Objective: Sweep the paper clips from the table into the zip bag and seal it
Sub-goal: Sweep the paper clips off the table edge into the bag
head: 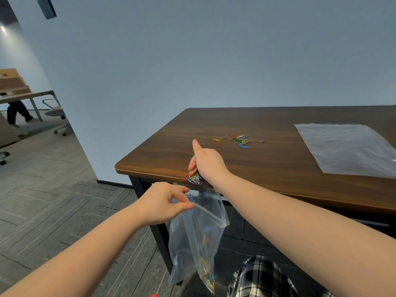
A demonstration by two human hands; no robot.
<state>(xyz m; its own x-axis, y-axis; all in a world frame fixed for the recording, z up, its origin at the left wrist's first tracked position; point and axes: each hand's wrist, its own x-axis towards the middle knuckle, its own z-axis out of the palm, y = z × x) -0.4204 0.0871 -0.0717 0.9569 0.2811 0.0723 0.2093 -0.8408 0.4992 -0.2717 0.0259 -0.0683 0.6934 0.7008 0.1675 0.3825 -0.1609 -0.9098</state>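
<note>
The right hand (205, 161) is cupped on the near edge of the tabletop (278, 159), its fingers curled behind a small heap of paper clips (194, 178) that sits right at the lip, thumb pointing away. The left hand (165, 203) is below and just left of it, thumb and forefinger pinched on the rim of the zip bag (197, 236), which hangs under the edge with its mouth partly open and some coloured clips already lying at its bottom.

To do this sweep well, I judge the bag's mouth should be held wide and snug against the underside of the edge, directly beneath the heap, since only one side of the rim is gripped and the opening looks narrow. The cupped fingers should draw the heap over the lip in one slow pull, so clips drop straight in rather than bounce to the floor.

Farther out, a loose scatter of clips (241, 140) lies near the middle of the tabletop, well apart from the hands, waiting for another pass. A flat clear plastic sheet (347, 146) lies to the right.
</note>
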